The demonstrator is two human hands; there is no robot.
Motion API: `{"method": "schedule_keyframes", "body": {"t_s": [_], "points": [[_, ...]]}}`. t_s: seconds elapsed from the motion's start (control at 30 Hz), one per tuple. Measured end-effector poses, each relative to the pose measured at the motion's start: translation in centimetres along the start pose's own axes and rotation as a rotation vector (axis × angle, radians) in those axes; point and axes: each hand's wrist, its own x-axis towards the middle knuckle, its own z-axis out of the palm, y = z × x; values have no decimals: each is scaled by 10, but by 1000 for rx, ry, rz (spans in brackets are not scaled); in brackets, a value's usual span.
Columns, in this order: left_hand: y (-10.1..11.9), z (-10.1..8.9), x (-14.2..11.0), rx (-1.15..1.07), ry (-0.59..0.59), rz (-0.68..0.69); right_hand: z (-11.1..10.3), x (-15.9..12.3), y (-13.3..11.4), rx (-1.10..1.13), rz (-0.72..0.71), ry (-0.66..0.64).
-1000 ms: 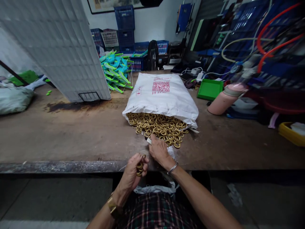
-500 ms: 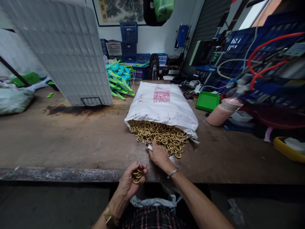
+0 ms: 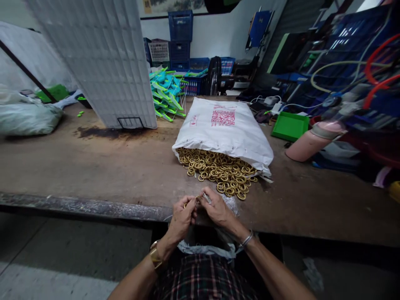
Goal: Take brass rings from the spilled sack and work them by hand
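Observation:
In front of the table's edge my left hand (image 3: 183, 216) is closed on gold-coloured rings, mostly hidden by its fingers. Against it, fingertips meeting, is my right hand (image 3: 217, 208), closed on a small pale tool (image 3: 206, 197) whose kind I cannot make out. A gold ring (image 3: 197, 200) shows between the fingertips of both hands. Just beyond lies a heap of gold rings (image 3: 231, 177), spilling from the open mouth of a white sack (image 3: 223, 133) with a red printed square code.
A tall white ribbed panel (image 3: 125, 83) stands on the left of the wooden table (image 3: 125, 166). Behind are turquoise and green plastic pieces (image 3: 167, 93). To the right are a green tray (image 3: 290, 126), a pink bottle (image 3: 308, 146) and hoses.
My right hand has drawn back from the ring heap to my left hand, still with the small tool. My left hand has turned and lifted slightly. The view has shifted.

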Motion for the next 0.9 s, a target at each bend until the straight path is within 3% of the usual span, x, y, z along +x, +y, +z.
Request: {"method": "schedule_keyframes", "body": {"t_s": [0.23, 0.33, 0.53, 0.77, 0.9], "points": [[5, 3, -3, 189, 41, 117, 12, -2, 11, 371, 260, -64], [4, 2, -3, 134, -6, 62, 14, -2, 13, 411, 325, -58], [3, -1, -1, -80, -124, -131, 7, -1, 1, 247, 208, 51], [5, 2, -3, -154, -136, -122, 6, -3, 2, 203, 149, 34], [5, 2, -4, -192, -117, -107, 7, -7, 8, -43, 96, 70]]}}
